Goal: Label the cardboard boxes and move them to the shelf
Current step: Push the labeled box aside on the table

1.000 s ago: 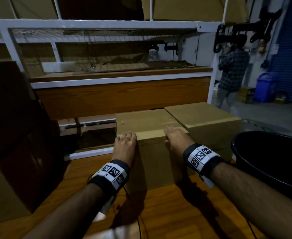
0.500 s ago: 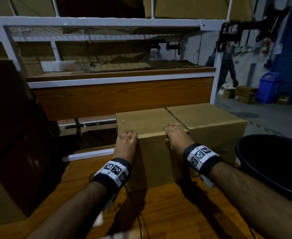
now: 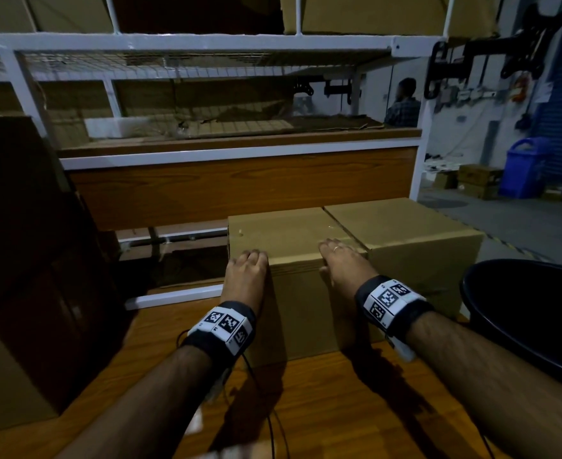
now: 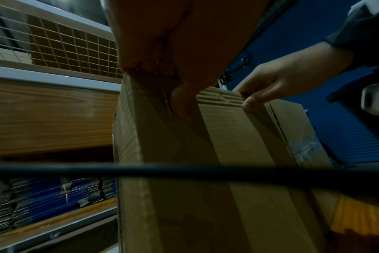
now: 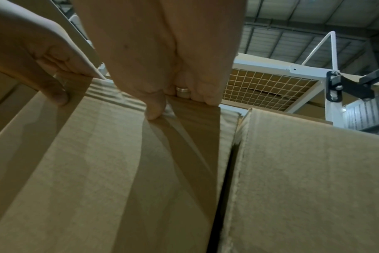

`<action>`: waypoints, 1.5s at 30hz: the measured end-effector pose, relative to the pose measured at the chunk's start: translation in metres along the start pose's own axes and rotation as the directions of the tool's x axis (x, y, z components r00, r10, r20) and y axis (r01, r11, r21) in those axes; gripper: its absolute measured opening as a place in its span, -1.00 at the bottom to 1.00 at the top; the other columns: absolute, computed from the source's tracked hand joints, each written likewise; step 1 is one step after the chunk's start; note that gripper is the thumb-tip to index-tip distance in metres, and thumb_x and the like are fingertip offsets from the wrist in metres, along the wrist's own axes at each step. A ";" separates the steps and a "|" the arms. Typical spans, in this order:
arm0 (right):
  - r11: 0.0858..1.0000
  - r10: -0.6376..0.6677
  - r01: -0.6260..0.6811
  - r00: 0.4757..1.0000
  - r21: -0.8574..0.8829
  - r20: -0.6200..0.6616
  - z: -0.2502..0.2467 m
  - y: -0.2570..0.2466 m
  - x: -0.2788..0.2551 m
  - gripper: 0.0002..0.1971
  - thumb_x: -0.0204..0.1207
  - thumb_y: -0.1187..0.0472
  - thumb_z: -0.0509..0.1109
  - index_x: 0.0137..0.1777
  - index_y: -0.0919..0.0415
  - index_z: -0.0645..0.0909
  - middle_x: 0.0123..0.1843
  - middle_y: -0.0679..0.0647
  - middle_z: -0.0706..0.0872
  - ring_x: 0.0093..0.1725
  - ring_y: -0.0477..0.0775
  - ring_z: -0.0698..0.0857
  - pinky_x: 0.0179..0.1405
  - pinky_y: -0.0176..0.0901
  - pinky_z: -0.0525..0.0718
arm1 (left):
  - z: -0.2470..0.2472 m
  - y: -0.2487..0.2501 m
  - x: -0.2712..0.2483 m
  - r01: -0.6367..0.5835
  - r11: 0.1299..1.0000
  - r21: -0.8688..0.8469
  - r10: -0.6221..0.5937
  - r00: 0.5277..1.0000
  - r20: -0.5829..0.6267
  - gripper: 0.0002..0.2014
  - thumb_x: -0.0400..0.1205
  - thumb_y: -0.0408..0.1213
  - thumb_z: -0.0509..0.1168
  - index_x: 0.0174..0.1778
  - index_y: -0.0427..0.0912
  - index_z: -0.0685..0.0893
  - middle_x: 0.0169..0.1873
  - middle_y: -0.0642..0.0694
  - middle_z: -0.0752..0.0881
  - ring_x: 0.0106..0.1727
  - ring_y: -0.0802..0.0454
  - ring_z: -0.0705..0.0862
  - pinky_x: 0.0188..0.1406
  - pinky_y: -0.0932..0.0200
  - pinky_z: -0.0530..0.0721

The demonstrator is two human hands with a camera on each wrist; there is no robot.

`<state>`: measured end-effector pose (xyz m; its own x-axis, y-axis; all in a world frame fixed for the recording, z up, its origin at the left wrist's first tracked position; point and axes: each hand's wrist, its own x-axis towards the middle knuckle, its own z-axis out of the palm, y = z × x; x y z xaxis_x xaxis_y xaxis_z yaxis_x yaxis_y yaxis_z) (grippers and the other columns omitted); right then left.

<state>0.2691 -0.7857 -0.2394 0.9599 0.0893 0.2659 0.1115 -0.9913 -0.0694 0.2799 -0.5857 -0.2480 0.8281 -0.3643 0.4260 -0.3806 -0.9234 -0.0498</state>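
Nothing moved since earlier | your left hand point(image 3: 246, 273) and right hand point(image 3: 342, 264) grasp box point(image 3: 289, 240) top front edge | stiff, bulky: lift by bottom corners.

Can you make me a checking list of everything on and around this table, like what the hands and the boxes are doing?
Surface: wooden table, boxes standing on it.
Job's things: left cardboard box beside right cardboard box; white shelf behind; no label seen.
Clutter: black tub at right.
Grippers: left hand and right hand grip the left box's near top edge.
Cables: black cable trailing from left wrist.
Surroundings: person, blue bin.
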 end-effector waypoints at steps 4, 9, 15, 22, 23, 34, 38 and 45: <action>1.000 0.008 -0.008 1.000 -0.012 0.002 0.003 0.000 0.001 -0.40 0.67 0.21 0.23 0.65 0.25 0.12 0.67 0.18 0.21 0.66 0.14 0.15 0.62 -0.05 0.07 | 0.002 0.000 -0.001 0.002 1.000 -0.005 -0.002 1.000 -0.011 -0.53 0.70 -0.39 0.11 0.57 -0.17 0.27 0.54 -0.14 0.37 0.59 -0.07 0.25 0.53 0.02 0.20; 1.000 0.011 -0.011 1.000 -0.016 0.005 0.004 0.000 0.002 -0.41 0.67 0.21 0.24 0.64 0.27 0.14 0.67 0.20 0.22 0.66 0.16 0.16 0.63 -0.04 0.09 | 0.005 0.000 0.002 0.006 1.000 0.001 -0.006 1.000 -0.020 -0.56 0.70 -0.39 0.10 0.54 -0.18 0.32 0.51 -0.14 0.41 0.56 -0.07 0.29 0.50 0.02 0.25; 1.000 0.015 -0.015 1.000 -0.008 -0.012 0.003 -0.001 -0.002 -0.42 0.67 0.16 0.24 0.64 0.23 0.16 0.67 0.18 0.22 0.66 0.15 0.17 0.63 -0.03 0.08 | 0.005 -0.002 0.003 0.001 1.000 0.015 -0.001 1.000 0.014 -0.55 0.68 -0.42 0.13 0.53 -0.20 0.34 0.49 -0.16 0.43 0.55 -0.10 0.32 0.50 0.01 0.29; 0.999 -0.022 0.024 0.997 0.032 -0.078 -0.010 -0.007 -0.011 -0.64 0.63 0.07 0.29 0.37 0.19 0.47 0.32 0.14 0.58 0.34 0.15 0.53 0.36 0.04 0.51 | -0.003 -0.003 -0.005 0.043 0.996 0.076 -0.048 0.997 0.067 -0.53 0.63 -0.30 0.27 0.46 -0.16 0.35 0.40 -0.14 0.49 0.45 -0.11 0.40 0.46 -0.08 0.32; 0.998 -0.027 0.033 0.993 0.044 -0.119 -0.012 -0.009 -0.014 -0.66 0.63 0.06 0.29 0.34 0.18 0.50 0.25 0.14 0.63 0.26 0.14 0.57 0.28 0.02 0.56 | -0.004 -0.005 -0.009 0.053 0.996 0.068 -0.057 0.996 0.071 -0.52 0.61 -0.27 0.29 0.45 -0.15 0.35 0.38 -0.13 0.50 0.44 -0.11 0.41 0.46 -0.10 0.31; 0.960 -0.177 0.219 0.958 0.175 -0.224 -0.024 -0.090 -0.044 -0.61 0.69 0.08 0.21 0.48 0.13 0.48 0.08 0.18 0.70 0.11 0.14 0.63 0.07 -0.05 0.61 | -0.048 -0.037 -0.066 0.147 0.989 -0.009 -0.147 0.989 0.002 -0.40 0.60 -0.12 0.34 0.53 -0.13 0.30 0.47 -0.11 0.46 0.52 -0.10 0.36 0.54 -0.16 0.25; 0.929 -0.211 0.266 0.952 0.257 -0.222 -0.019 -0.132 -0.050 -0.60 0.67 0.08 0.25 0.48 0.13 0.47 0.14 0.17 0.67 0.17 0.12 0.60 0.09 -0.09 0.57 | -0.067 -0.061 -0.096 0.213 0.977 0.022 -0.213 0.977 -0.007 -0.37 0.65 -0.10 0.29 0.59 -0.17 0.23 0.52 -0.14 0.40 0.58 -0.11 0.28 0.56 -0.13 0.19; 0.907 -0.343 0.346 0.938 0.242 -0.053 -0.015 -0.217 -0.070 -0.37 0.60 0.01 0.35 0.60 0.19 0.27 0.58 0.15 0.40 0.58 0.17 0.31 0.54 0.08 0.31 | -0.091 -0.123 -0.166 0.313 0.949 0.049 -0.315 0.948 0.043 -0.17 0.56 -0.06 0.40 0.65 -0.14 0.08 0.56 -0.12 0.34 0.60 -0.14 0.21 0.56 -0.23 0.18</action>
<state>0.1738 -0.5786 -0.2286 0.8481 0.4192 0.3242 0.4953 -0.8445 -0.2038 0.1517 -0.4009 -0.2299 0.9228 -0.0599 0.3805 -0.0818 -0.9958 0.0418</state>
